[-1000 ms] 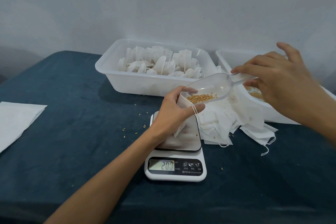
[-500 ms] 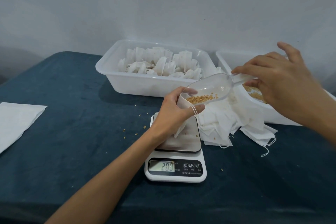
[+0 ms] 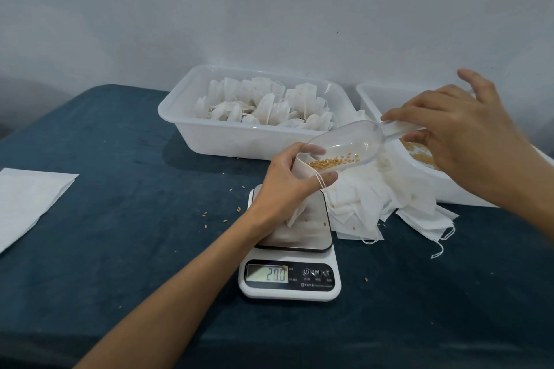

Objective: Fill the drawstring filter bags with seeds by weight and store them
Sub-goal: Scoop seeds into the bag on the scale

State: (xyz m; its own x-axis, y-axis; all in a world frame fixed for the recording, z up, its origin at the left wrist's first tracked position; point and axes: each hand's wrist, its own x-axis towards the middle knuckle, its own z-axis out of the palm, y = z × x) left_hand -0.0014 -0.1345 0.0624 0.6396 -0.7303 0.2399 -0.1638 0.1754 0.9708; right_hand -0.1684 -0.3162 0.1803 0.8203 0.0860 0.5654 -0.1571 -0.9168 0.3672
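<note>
few seeds (image 3: 332, 162): left in scoop (image 3: 344, 145), over scale (image 3: 290, 260)
step: topping up bag (image 3: 301, 177)
grip: left hand (image 3: 292, 186) holds bag; right hand (image 3: 458, 135) pinches scoop
next: stop; scale reads 20.0

Makeshift packing table (image 3: 120, 219): scale (image 3: 290, 278), plastic tubs (image 3: 239, 141).

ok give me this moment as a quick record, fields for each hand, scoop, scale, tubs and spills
left hand: left hand holds the filter bag open above the scale
right hand: right hand pinches the handle of the clear scoop
scoop: tilted toward the bag mouth, seeds at its lip
scale display: appears to read 20.0
left tub: holds white bags
right tub: holds loose seeds
empty bags: heaped right of the scale
spills: stray seeds on the blue cloth
</note>
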